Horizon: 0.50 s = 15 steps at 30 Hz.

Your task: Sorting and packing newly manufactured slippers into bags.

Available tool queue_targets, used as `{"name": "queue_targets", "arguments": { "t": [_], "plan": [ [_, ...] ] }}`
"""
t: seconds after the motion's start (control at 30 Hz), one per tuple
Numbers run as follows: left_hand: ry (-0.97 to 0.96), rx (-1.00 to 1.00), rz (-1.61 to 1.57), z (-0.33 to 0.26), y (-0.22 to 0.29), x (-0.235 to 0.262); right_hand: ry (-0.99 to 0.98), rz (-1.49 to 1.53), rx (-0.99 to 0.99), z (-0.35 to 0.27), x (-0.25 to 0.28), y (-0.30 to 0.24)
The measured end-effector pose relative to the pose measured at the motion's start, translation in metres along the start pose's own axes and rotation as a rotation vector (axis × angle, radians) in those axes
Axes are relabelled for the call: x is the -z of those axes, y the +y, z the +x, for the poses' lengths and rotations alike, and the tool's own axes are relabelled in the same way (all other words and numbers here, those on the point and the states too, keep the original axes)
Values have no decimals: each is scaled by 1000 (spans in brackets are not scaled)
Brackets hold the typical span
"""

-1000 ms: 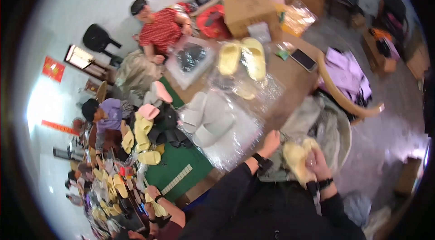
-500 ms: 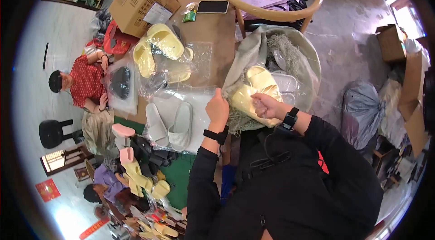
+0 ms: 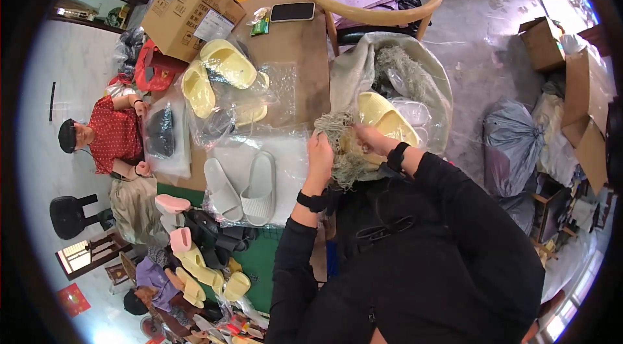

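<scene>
My left hand point(image 3: 320, 152) grips the frayed rim of a big woven sack point(image 3: 389, 61) that stands open in front of me. My right hand point(image 3: 368, 138) holds a pale yellow slipper point(image 3: 384, 118) at the sack's mouth, half over the rim. More bagged slippers lie inside the sack. Just left of my left hand a pair of grey slippers point(image 3: 241, 183) lies on clear plastic on the table point(image 3: 305, 65).
Yellow slippers point(image 3: 217, 70) in clear bags, a phone point(image 3: 292, 12) and a cardboard box point(image 3: 185, 6) sit on the table. A wooden chair point(image 3: 376, 16) stands behind the sack. A person in a red shirt point(image 3: 110, 133) sits at left. Loose slippers point(image 3: 195, 266) pile on the floor; bags stand at right.
The view has swung round so the sack is now ahead. Both hands stay at the sack's rim with the yellow slipper, and my left hand has taken hold of the frayed edge.
</scene>
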<state>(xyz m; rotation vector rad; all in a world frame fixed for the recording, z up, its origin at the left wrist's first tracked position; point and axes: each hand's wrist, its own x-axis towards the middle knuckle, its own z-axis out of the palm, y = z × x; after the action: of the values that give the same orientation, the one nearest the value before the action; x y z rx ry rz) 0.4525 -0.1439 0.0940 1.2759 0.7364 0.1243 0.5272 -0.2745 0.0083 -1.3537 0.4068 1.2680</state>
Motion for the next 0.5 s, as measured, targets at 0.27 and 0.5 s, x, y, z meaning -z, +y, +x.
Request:
{"name": "queue_targets", "arguments": {
  "t": [0.27, 0.5],
  "plan": [
    [-199, 70, -107, -4, -6, 18, 213, -425, 948, 86, -19, 14],
    [-147, 129, -345, -14, -6, 7, 1, -1363, 577, 47, -16, -48]
  ]
}}
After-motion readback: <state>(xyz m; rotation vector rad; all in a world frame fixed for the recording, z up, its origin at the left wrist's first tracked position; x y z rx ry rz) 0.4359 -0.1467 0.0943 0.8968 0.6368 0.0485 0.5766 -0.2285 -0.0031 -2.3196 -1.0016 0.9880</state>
